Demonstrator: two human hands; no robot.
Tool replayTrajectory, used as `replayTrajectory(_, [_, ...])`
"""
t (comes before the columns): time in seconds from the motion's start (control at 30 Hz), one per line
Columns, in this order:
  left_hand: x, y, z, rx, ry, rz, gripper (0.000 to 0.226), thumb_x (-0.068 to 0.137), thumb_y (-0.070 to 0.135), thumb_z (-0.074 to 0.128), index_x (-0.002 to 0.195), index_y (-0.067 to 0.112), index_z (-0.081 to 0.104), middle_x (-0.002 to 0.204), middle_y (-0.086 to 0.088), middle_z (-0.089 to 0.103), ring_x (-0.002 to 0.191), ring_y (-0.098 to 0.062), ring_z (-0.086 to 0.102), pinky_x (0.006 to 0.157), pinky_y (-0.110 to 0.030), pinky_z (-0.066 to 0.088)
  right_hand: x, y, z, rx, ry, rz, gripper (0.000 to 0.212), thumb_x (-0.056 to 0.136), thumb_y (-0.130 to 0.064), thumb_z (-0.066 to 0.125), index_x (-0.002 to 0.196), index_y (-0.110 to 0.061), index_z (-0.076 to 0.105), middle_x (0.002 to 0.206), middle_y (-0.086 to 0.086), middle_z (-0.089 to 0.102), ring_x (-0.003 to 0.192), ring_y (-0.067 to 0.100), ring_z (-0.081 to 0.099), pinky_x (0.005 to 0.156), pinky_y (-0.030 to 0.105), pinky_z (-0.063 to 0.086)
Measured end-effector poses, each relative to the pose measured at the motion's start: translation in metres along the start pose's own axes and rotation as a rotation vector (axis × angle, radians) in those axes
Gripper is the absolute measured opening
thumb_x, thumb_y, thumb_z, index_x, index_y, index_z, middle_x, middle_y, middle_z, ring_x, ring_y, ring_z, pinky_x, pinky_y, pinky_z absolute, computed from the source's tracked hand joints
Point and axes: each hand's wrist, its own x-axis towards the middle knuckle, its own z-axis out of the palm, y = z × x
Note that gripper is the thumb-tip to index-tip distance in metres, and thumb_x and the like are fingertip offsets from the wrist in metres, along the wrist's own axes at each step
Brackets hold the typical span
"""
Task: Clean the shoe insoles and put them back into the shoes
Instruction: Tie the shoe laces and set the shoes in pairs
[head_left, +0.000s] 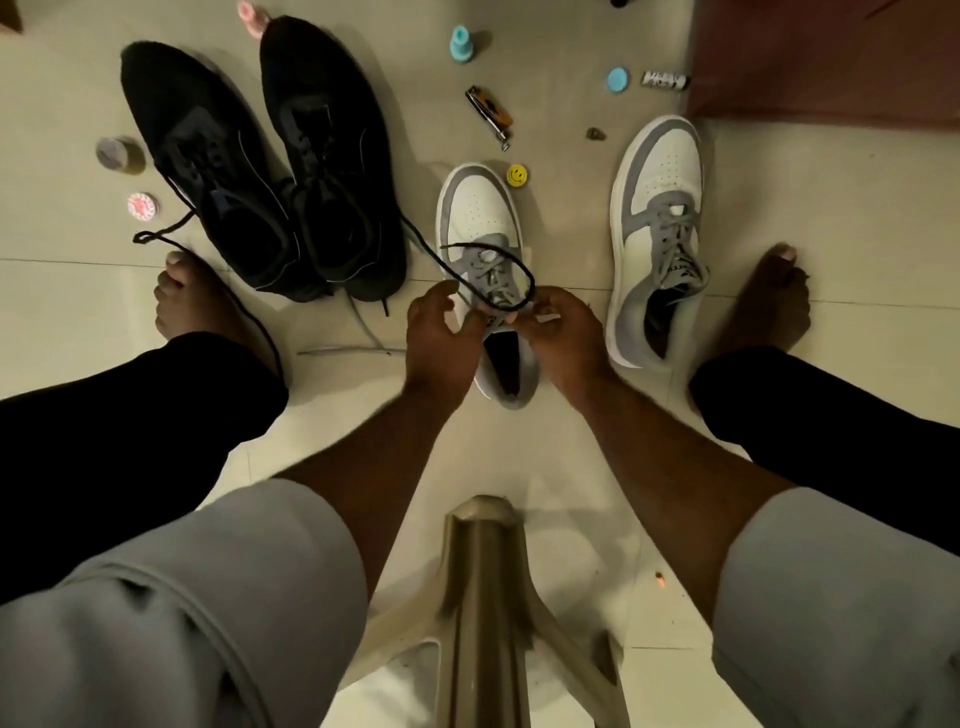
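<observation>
Insoles unseen inside shoe (480, 228)

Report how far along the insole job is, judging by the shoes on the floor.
Done: cannot confirm; no insole lies outside any shoe, and the interiors are too dark to judge. In hand: the left hand and right hand work at the laces of the nearer grey-and-white sneaker, a black lace looped over it. Left: the other sneaker and the black shoes sit untouched.

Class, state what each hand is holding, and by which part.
Both the left hand and right hand pinch the grey laces at the grey-and-white shoe's tongue.
</observation>
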Motion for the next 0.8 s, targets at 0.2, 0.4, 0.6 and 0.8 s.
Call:
replayTrajectory(0.2, [0.035,0.056,-0.014,-0.496,-0.08,-0.184,0.011,0.089,0.011,0.065,0.08,0.017,0.067,0.08,0.001,0.067,0.063,0.0,0.062,0.06,-0.015,0.046,0.01,-0.012,0.002,-0.176,-0.05,-0.091,0.024,0.079,-0.015,0.076,0.103,-0.014,0.07,0.1,0.003,0.065,0.091,0.016,0.062,0.087,0.028,0.051])
replayTrajectory(0.4, [0.058,0.044,-0.041,-0.519,-0.016,0.055,0.029,0.088,-0.01,0.05,0.083,0.016,0.061,0.083,-0.002,0.064,0.071,-0.011,0.058,0.069,-0.025,0.047,0.02,-0.02,-0.02,-0.087,-0.21,0.042,0.025,0.069,0.001,0.081,0.088,-0.006,0.068,0.071,-0.002,0.061,0.071,0.013,0.056,0.068,0.026,0.049])
replayTrajectory(0.6, [0.025,-0.009,-0.016,0.606,-0.287,0.351,0.043,0.086,0.004,0.054,0.126,0.019,0.059,0.128,-0.006,0.061,0.118,-0.03,0.053,0.1,-0.044,0.042,0.025,-0.013,-0.037,-0.264,-0.273,0.126,0.025,0.077,0.004,0.066,0.065,-0.018,0.064,0.069,0.001,0.064,0.07,0.017,0.059,0.07,0.036,0.051])
replayTrajectory(0.8, [0.033,0.012,-0.03,1.079,-0.161,0.492,0.024,0.094,0.031,0.053,0.103,0.015,0.069,0.095,-0.01,0.069,0.103,-0.032,0.054,0.097,-0.039,0.03,0.016,-0.014,-0.016,-0.359,-0.228,0.061,0.029,0.064,-0.016,0.086,0.081,-0.011,0.062,0.075,0.0,0.063,0.07,0.015,0.059,0.068,0.028,0.05])
